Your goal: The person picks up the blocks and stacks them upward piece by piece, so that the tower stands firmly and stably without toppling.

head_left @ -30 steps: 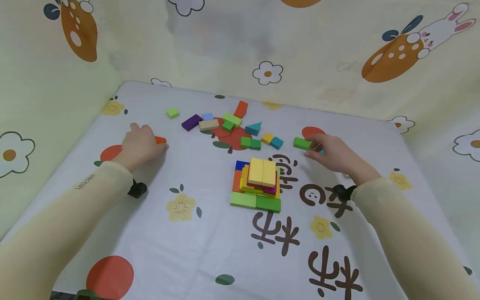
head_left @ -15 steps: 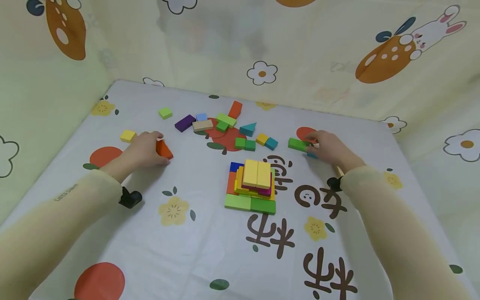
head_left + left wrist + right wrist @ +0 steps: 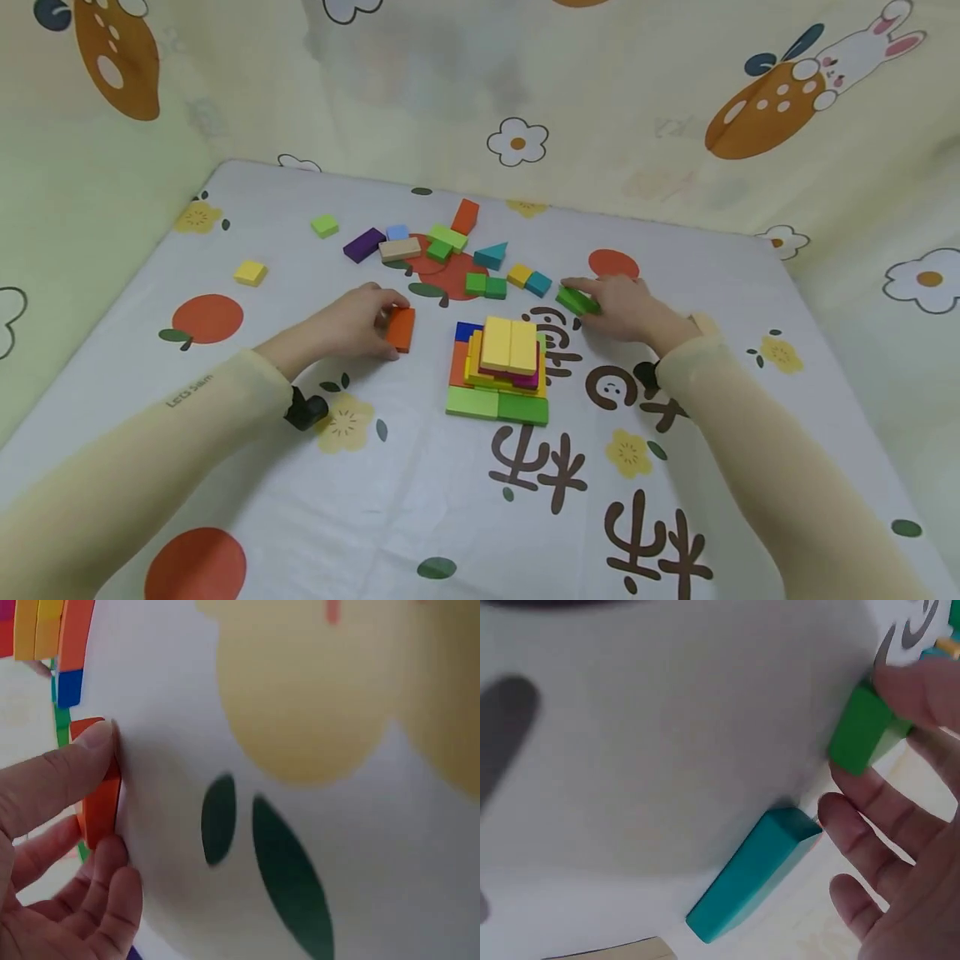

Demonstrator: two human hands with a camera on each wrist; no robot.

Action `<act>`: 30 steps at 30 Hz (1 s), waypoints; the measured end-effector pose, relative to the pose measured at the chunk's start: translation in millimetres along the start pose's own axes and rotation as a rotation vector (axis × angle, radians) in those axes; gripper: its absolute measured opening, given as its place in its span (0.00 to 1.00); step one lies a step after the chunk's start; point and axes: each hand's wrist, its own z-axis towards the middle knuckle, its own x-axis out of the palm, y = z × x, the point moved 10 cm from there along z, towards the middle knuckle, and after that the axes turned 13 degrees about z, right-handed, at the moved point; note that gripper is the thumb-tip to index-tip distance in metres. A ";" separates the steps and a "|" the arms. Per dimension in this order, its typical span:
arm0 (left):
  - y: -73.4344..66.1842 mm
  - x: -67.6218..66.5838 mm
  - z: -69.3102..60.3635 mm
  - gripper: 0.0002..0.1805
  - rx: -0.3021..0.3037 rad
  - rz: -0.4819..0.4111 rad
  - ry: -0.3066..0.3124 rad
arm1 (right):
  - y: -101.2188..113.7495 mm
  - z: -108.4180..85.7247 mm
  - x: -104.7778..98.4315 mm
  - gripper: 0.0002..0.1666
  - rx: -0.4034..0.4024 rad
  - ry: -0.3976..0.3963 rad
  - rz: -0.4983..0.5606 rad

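An orange block (image 3: 402, 329) is pinched between the thumb and fingers of my left hand (image 3: 358, 323), left of a stepped stack of blocks. In the left wrist view the thumb (image 3: 94, 742) lies on that block's near end. Two pale yellow blocks (image 3: 510, 344) top the stack, and a light green block (image 3: 472, 403) lies at its front base. My right hand (image 3: 624, 307) holds a green block (image 3: 576, 301) behind the stack, to the right. Near the right fingers, a teal block (image 3: 754, 874) lies on the cloth in the right wrist view; the hand hides it in the head view.
Several loose blocks lie toward the back, among them a purple block (image 3: 364, 245), a beige block (image 3: 400, 250) and a teal triangle (image 3: 491, 256). A yellow block (image 3: 251, 272) sits at the left. A patterned curtain (image 3: 420, 100) rises behind the table.
My left hand has moved right with the orange block, toward the stack, leaving the yellow block behind. My right hand has shifted left and now holds the green block, which has turned.
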 end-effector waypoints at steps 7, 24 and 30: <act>-14.7 4.9 -2.3 0.39 0.044 0.020 0.016 | 12.4 -28.9 13.3 0.44 0.003 0.059 0.070; -26.7 12.1 -11.8 0.36 -0.004 0.208 -0.003 | 20.5 -64.1 23.6 0.48 0.027 0.002 -0.005; -23.1 11.9 -10.5 0.45 -0.026 0.142 -0.007 | 19.7 -68.8 26.6 0.48 0.044 -0.006 0.074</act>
